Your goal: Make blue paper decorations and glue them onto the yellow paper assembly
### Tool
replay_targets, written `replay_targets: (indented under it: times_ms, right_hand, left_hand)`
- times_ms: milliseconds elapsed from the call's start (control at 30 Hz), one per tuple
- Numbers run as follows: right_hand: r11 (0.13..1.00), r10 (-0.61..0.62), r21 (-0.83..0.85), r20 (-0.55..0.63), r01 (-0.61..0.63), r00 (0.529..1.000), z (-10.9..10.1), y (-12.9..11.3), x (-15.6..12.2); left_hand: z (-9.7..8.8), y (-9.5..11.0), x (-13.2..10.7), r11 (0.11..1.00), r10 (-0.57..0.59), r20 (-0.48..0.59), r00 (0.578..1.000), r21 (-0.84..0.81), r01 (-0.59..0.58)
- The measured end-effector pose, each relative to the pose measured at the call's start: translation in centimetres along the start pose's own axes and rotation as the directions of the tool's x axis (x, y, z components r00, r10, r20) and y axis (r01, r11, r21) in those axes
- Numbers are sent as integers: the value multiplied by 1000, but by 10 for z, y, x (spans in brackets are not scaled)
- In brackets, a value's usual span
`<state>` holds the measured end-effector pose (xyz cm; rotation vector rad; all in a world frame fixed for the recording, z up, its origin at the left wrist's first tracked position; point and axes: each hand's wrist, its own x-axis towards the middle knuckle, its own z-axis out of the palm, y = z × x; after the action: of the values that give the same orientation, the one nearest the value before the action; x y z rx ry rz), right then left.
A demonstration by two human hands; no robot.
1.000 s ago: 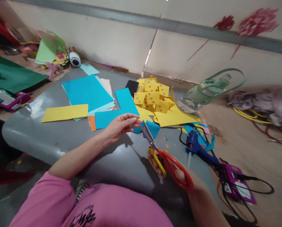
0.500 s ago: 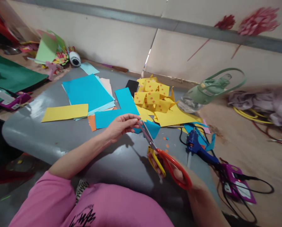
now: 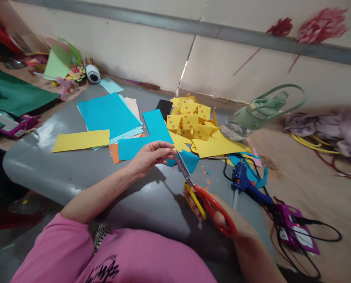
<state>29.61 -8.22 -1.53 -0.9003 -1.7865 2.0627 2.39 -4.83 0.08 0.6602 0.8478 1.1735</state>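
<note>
My left hand (image 3: 152,157) pinches a small orange piece of paper (image 3: 172,151) between thumb and fingertips. My right hand (image 3: 203,204) is wrapped in the handles of a pair of scissors (image 3: 189,179), one loop red and one yellow. The blades point up at the orange piece, with their tips at my left fingertips; whether they touch it I cannot tell. Just beyond the hands lie blue paper strips (image 3: 156,124) and a heap of yellow paper pieces with small orange squares (image 3: 190,122). Tiny orange and blue scraps (image 3: 207,181) are scattered right of the blades.
A stack of blue sheets (image 3: 109,114) and a yellow strip (image 3: 80,140) lie at left. A dark phone (image 3: 164,108) sits behind the strips. On the right are a green bottle (image 3: 256,112), a blue glue gun (image 3: 246,182) and a purple power strip (image 3: 296,228) with black cables.
Both hands stay almost in place. The red scissor handle has shifted slightly left, and the orange piece shows a little more at my left fingertips.
</note>
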Motion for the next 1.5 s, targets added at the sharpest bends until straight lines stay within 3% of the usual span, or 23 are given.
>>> replay_targets:
  times_ms: [367, 500, 600, 667, 767, 933, 1133, 1400, 1500]
  right_hand:
    - [995, 94, -19, -104, -96, 990, 4, -2, 0]
    - [968, 110, -199, -211, -153, 971, 6, -8, 2]
    - [853, -37, -502, -331, -143, 943, 7, -10, 6]
    - [738, -188, -660, -398, -137, 898, 7, -10, 9]
    - [652, -327, -748, -426, -125, 843, 5, -7, 12]
    - [731, -311, -680, -406, -56, 859, 2, -8, 9]
    - [784, -264, -618, -427, -66, 865, 4, -10, 10]
    - [790, -227, -608, -410, -79, 883, 3, -7, 8]
    - [798, -216, -598, -406, -79, 888, 3, -8, 9]
  left_hand:
    - [-1, 0, -2, 986, 55, -40, 998, 159, -48]
    - [2, 1, -2, 990, 28, -45, 999, 137, -21]
    - [3, 1, -2, 996, 0, -24, 1000, 88, 2]
    - [2, 1, -1, 998, -15, -13, 1000, 57, 16]
    - [1, 1, -1, 999, -37, -14, 999, 25, 37]
    - [1, 1, -2, 997, -74, 10, 997, 9, 74]
    - [4, 2, -3, 997, -77, 4, 997, 8, 77]
    - [3, 2, -4, 999, 50, -16, 999, 19, -50]
    - [3, 3, -4, 999, 36, -9, 999, 34, -36]
